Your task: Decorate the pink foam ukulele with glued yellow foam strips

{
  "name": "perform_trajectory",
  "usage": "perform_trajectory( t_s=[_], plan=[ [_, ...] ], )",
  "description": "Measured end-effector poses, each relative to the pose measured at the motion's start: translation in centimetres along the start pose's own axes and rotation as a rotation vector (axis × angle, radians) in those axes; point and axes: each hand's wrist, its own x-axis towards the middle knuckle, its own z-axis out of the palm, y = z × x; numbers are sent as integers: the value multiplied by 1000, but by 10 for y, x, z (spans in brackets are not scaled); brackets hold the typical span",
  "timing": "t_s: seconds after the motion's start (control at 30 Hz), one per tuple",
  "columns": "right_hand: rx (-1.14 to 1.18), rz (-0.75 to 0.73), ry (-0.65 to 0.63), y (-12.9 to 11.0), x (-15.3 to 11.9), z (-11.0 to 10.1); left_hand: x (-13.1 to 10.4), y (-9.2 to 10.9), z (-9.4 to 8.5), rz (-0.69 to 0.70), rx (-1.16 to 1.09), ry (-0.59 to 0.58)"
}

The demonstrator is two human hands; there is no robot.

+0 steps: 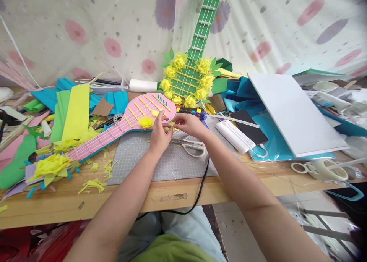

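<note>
My left hand [161,134] and my right hand [187,125] meet over the grey cutting mat [169,162]. Their fingertips are pinched together around a small yellow-green piece, mostly hidden by the fingers. A pink paper guitar [114,130] with yellow strips and white strings lies just behind and left of my left hand, a yellow flower [145,121] on its body. White-handled scissors [193,146] rest on the mat below my right hand. A blue glue gun [202,117] lies behind my right wrist.
Behind stands a green guitar [186,80] ringed with yellow flowers. Yellow paper [76,113] and scraps lie left. A white power bank [235,136], a white board [298,117] and a cup [329,170] are on the right. A black cable [202,185] crosses the table's front edge.
</note>
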Motion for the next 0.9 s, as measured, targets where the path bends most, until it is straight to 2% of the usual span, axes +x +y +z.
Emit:
perform_trajectory(
  t_s=[0.13,0.23,0.3,0.43,0.5,0.57,0.6,0.67,0.83,0.9],
  plan=[
    [-165,-15,-40,-14,0,-7,0,3,-4,81,97,-52],
    [-124,58,61,-17,5,-5,6,8,-19,127,131,22],
    [-6,138,162,-15,10,0,14,11,-37,128,187,186],
    [208,296,270,-16,21,17,29,10,-85,-39,308,693],
    [238,366,276,-21,24,26,34,4,-103,-122,351,821],
    [243,419,280,-26,25,34,36,-4,-116,-181,390,840],
    [242,436,285,-28,25,37,36,-9,-120,-197,411,807],
    [240,454,293,-30,24,43,37,-16,-127,-211,460,657],
    [269,451,298,-26,20,51,37,-20,-138,-261,592,97],
    [280,460,309,-25,20,54,35,-18,-140,-299,611,-69]
  ],
)
